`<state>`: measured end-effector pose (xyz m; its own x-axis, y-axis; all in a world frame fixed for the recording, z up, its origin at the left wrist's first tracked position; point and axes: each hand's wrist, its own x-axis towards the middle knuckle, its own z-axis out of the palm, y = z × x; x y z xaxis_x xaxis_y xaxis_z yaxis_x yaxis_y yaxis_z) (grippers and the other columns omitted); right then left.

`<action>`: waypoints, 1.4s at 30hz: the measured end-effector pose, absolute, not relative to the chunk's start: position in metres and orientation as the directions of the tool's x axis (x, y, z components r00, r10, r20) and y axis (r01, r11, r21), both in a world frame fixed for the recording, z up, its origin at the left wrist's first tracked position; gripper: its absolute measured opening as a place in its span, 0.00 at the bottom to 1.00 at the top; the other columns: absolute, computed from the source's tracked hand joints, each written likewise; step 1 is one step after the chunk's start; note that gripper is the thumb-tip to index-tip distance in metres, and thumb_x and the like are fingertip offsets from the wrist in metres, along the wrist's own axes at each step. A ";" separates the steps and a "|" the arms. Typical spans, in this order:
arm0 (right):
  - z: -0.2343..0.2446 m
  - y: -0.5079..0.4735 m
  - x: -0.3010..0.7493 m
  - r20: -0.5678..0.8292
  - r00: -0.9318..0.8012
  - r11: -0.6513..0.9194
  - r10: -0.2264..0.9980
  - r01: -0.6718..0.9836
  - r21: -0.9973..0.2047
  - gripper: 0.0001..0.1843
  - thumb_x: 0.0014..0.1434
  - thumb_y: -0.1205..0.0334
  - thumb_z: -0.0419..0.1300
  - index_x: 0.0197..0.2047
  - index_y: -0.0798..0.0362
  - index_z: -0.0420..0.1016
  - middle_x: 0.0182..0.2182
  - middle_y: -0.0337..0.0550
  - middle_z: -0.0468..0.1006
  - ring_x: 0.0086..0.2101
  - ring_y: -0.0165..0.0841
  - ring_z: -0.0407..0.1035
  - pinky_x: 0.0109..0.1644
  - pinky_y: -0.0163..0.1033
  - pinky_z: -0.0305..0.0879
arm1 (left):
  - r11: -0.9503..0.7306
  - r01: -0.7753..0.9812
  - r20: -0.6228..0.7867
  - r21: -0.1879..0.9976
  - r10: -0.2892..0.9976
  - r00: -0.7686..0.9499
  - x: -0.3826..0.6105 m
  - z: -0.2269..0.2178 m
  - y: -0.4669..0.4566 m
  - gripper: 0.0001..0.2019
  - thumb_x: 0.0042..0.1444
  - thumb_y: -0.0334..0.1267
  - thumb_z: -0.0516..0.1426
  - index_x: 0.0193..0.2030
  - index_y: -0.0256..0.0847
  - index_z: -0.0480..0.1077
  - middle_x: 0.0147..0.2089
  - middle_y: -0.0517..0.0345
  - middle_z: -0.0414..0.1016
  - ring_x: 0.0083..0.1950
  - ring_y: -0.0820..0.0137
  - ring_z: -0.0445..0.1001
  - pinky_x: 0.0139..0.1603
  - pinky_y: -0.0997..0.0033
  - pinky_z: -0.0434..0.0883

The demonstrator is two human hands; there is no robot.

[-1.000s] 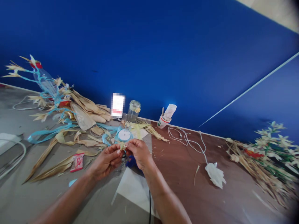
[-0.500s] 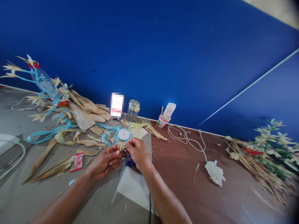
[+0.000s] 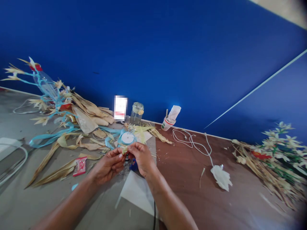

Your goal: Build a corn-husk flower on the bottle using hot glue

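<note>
Between thumb and fingers, my left hand point(image 3: 110, 164) pinches a small pale green piece of corn husk point(image 3: 124, 150). From the other side my right hand point(image 3: 141, 157) closes its fingertips at the same piece, the two hands almost touching. Just beyond them lies a spool of light blue ribbon point(image 3: 127, 138) with a white face. A yellowish strip of husk point(image 3: 141, 133) stands up behind it. Something dark blue point(image 3: 133, 165) shows partly under my right hand. A white sheet of paper point(image 3: 136, 191) lies below my wrists.
Dried corn husks point(image 3: 90, 108) and a clear plastic bottle point(image 3: 45, 83) with husk flowers fill the left. A lidded jar point(image 3: 136, 115), a paper cup point(image 3: 168, 124) and a white cable point(image 3: 192, 140) sit near the blue wall. More husk flowers point(image 3: 283, 140) lie at right.
My right fingers have drawn slightly closer to the left ones at the husk piece. The view has shifted very slightly; the things on the table stay in place.
</note>
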<state>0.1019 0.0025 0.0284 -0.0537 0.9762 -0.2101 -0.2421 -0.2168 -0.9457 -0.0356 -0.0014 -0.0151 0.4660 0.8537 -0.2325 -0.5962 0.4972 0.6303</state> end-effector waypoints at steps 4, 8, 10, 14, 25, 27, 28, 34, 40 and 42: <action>0.027 0.002 0.101 -0.211 -0.075 -0.224 0.975 -0.264 -0.938 0.11 0.44 0.56 0.62 0.20 0.54 0.70 0.17 0.36 0.72 0.19 0.25 0.60 0.27 0.32 0.55 | 0.461 -0.613 -0.232 0.641 0.878 0.418 -0.036 -0.016 -0.002 0.11 0.43 0.35 0.67 0.31 0.35 0.70 0.21 0.66 0.64 0.15 0.87 0.49 0.16 0.84 0.50; 0.025 0.002 0.100 -0.217 -0.065 -0.227 0.974 -0.293 -0.929 0.10 0.44 0.57 0.62 0.20 0.54 0.69 0.17 0.36 0.71 0.19 0.25 0.60 0.26 0.32 0.55 | 0.432 -0.614 -0.253 0.661 0.898 0.360 -0.034 -0.012 -0.003 0.13 0.41 0.35 0.68 0.30 0.35 0.69 0.22 0.63 0.68 0.15 0.87 0.51 0.16 0.84 0.50; 0.023 0.003 0.100 -0.211 -0.046 -0.215 0.976 -0.293 -0.932 0.10 0.44 0.58 0.62 0.19 0.54 0.69 0.16 0.35 0.70 0.19 0.25 0.60 0.26 0.32 0.55 | 0.414 -0.615 -0.256 0.671 0.908 0.331 -0.032 -0.009 -0.004 0.13 0.40 0.35 0.68 0.30 0.34 0.69 0.21 0.64 0.67 0.15 0.87 0.51 0.16 0.84 0.50; 0.023 0.003 0.099 -0.201 -0.009 -0.196 0.980 -0.266 -0.944 0.11 0.44 0.57 0.62 0.19 0.54 0.68 0.16 0.35 0.70 0.18 0.25 0.59 0.25 0.32 0.55 | 0.395 -0.616 -0.257 0.681 0.918 0.303 -0.029 -0.005 -0.005 0.14 0.38 0.34 0.68 0.29 0.34 0.69 0.20 0.65 0.65 0.15 0.86 0.51 0.16 0.84 0.51; 0.023 0.001 0.096 -0.224 -0.015 -0.220 0.974 -0.262 -0.939 0.11 0.44 0.57 0.62 0.18 0.54 0.67 0.16 0.34 0.69 0.18 0.25 0.59 0.25 0.32 0.53 | 0.374 -0.627 -0.232 0.683 0.925 0.300 -0.030 -0.007 -0.005 0.13 0.40 0.34 0.68 0.30 0.36 0.69 0.22 0.63 0.68 0.15 0.86 0.52 0.16 0.84 0.52; 0.023 0.000 0.096 -0.228 -0.017 -0.225 0.973 -0.262 -0.938 0.11 0.44 0.58 0.62 0.18 0.54 0.67 0.15 0.33 0.69 0.18 0.25 0.59 0.25 0.32 0.53 | 0.375 -0.624 -0.235 0.686 0.925 0.298 -0.030 -0.006 -0.005 0.14 0.39 0.34 0.68 0.30 0.36 0.68 0.22 0.63 0.68 0.15 0.86 0.52 0.16 0.85 0.51; 0.023 0.000 0.096 -0.232 -0.017 -0.228 0.973 -0.263 -0.938 0.11 0.44 0.58 0.62 0.18 0.54 0.68 0.15 0.33 0.69 0.18 0.25 0.59 0.25 0.32 0.53 | 0.377 -0.620 -0.238 0.688 0.925 0.298 -0.030 -0.005 -0.005 0.14 0.39 0.34 0.68 0.30 0.36 0.68 0.22 0.63 0.69 0.15 0.86 0.52 0.16 0.85 0.51; 0.023 0.001 0.095 -0.259 -0.030 -0.255 0.966 -0.300 -0.919 0.10 0.43 0.59 0.62 0.17 0.55 0.68 0.16 0.34 0.70 0.18 0.23 0.59 0.25 0.31 0.53 | 0.363 -0.614 -0.233 0.701 0.930 0.284 -0.030 -0.004 -0.005 0.14 0.40 0.35 0.68 0.29 0.36 0.68 0.23 0.63 0.69 0.15 0.86 0.52 0.16 0.85 0.51; 0.020 0.003 0.096 -0.263 -0.019 -0.255 0.965 -0.314 -0.915 0.09 0.43 0.60 0.61 0.18 0.55 0.68 0.16 0.34 0.71 0.17 0.22 0.59 0.25 0.30 0.53 | 0.324 -0.603 -0.210 0.729 0.944 0.252 -0.030 -0.009 -0.004 0.14 0.41 0.37 0.68 0.30 0.36 0.68 0.21 0.65 0.67 0.15 0.85 0.54 0.17 0.84 0.53; 0.019 0.005 0.099 -0.246 -0.004 -0.235 0.969 -0.317 -0.919 0.09 0.43 0.60 0.61 0.18 0.55 0.68 0.17 0.35 0.71 0.18 0.22 0.60 0.25 0.30 0.53 | 0.317 -0.603 -0.207 0.732 0.947 0.247 -0.031 -0.013 -0.003 0.13 0.42 0.37 0.67 0.30 0.36 0.67 0.21 0.66 0.66 0.15 0.86 0.54 0.16 0.84 0.53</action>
